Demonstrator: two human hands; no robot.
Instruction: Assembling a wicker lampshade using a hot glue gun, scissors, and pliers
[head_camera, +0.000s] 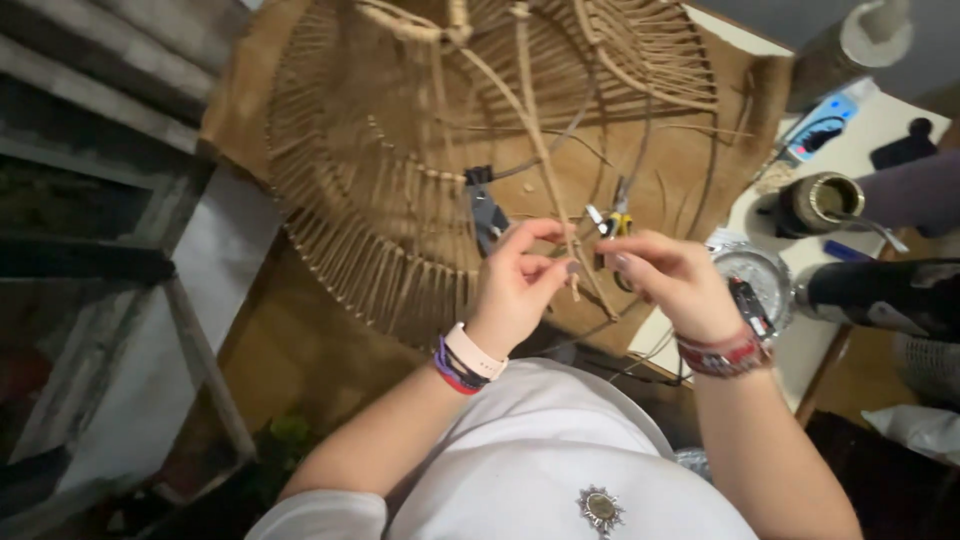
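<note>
One large round woven rattan frame (400, 150) lay on a brown board (730, 110), beside one white table (870, 140) carrying a metal jar (815, 203). Two hands met before the frame: the left hand (515, 290) and right hand (675, 280) each pinched one thin tan rattan strand (560, 200) running up between them.

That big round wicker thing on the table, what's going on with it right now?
A person is working on a large round frame of pale woven cane lying flat on a brown board. The left hand and right hand pinch a thin tan cane strand between fingertips near the frame's edge. Dark-handled pliers and yellow-handled snips lie on the frame just beyond the hands.
</note>
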